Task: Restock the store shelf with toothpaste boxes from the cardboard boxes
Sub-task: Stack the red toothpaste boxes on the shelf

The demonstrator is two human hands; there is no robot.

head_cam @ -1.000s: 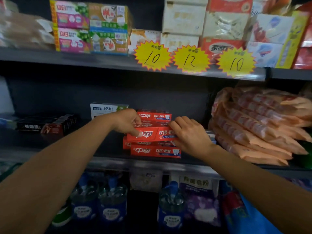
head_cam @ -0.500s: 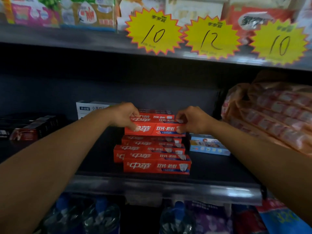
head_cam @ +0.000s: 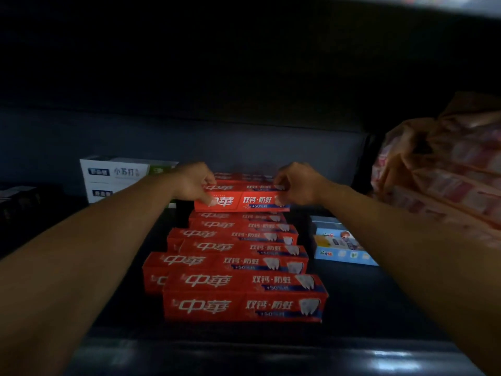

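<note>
A red toothpaste box (head_cam: 245, 202) sits at the top rear of a stack of several like red toothpaste boxes (head_cam: 244, 297) on the dark shelf (head_cam: 366, 299). My left hand (head_cam: 195, 185) pinches its left end, thumb on the front face. My right hand (head_cam: 294, 183) pinches its right end. The held box lies level, lengthwise across the shelf, over the rows behind the front ones. No cardboard box is in view.
White toothpaste cartons (head_cam: 119, 176) stand at the back left. A small blue box (head_cam: 341, 245) lies right of the stack. Orange plastic-wrapped packs (head_cam: 444, 169) fill the right side. The shelf's metal front lip (head_cam: 271, 359) runs along the bottom.
The camera has moved closer and lower into the shelf. Both hands have carried the red box back and onto the rear of the stack, still holding its ends.
</note>
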